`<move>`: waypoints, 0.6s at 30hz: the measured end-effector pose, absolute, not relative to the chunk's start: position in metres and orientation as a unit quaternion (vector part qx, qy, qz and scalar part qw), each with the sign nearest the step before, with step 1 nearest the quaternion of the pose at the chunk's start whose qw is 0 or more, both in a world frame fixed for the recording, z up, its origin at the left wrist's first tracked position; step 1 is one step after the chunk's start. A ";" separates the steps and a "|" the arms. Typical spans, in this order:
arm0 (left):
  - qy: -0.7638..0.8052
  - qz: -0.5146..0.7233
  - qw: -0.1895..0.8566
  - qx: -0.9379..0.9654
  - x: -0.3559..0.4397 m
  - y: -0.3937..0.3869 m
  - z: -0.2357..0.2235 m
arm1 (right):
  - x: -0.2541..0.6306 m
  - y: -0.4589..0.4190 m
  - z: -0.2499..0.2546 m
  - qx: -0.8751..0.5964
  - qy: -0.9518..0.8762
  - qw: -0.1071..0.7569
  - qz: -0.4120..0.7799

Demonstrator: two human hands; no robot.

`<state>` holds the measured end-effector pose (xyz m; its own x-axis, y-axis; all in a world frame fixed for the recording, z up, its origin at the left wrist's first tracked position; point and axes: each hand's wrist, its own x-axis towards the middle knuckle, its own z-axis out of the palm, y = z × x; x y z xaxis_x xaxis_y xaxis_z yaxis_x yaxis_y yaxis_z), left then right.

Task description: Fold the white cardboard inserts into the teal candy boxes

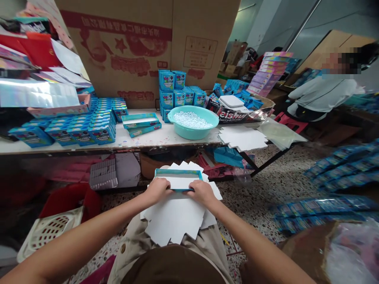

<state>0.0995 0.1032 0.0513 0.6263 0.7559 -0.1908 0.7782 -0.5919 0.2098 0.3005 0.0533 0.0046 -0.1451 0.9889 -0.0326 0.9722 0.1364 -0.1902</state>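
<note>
Shallow blue card tray (178,172), held by both hands
Left hand (158,190), right hand (201,193) grip its rim; white jagged paper (174,223) lies under.

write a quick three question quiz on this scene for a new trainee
1. What do the left hand and right hand both grip?
2. True or false: the teal plastic basin holds white beads.
3. Fill the gap: under the gripped item lies a stack of white ____ sheets.

Key: 1. a shallow blue box tray; 2. true; 3. card
</note>
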 end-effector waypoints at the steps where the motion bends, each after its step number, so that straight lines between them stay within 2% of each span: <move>1: 0.429 -0.040 0.143 0.891 0.099 0.105 0.051 | 0.299 0.052 0.005 -0.652 -0.753 0.049 0.079; 12: 0.396 -0.087 0.187 0.895 0.109 0.132 0.048 | 0.301 0.062 0.017 -0.622 -0.773 0.007 0.122; 15: 0.383 -0.081 0.176 0.903 0.106 0.131 0.051 | 0.301 0.065 0.016 -0.630 -0.763 0.000 0.145; 18: 0.364 -0.053 0.143 0.919 0.094 0.117 0.054 | 0.298 0.061 0.015 -0.612 -0.781 0.024 0.119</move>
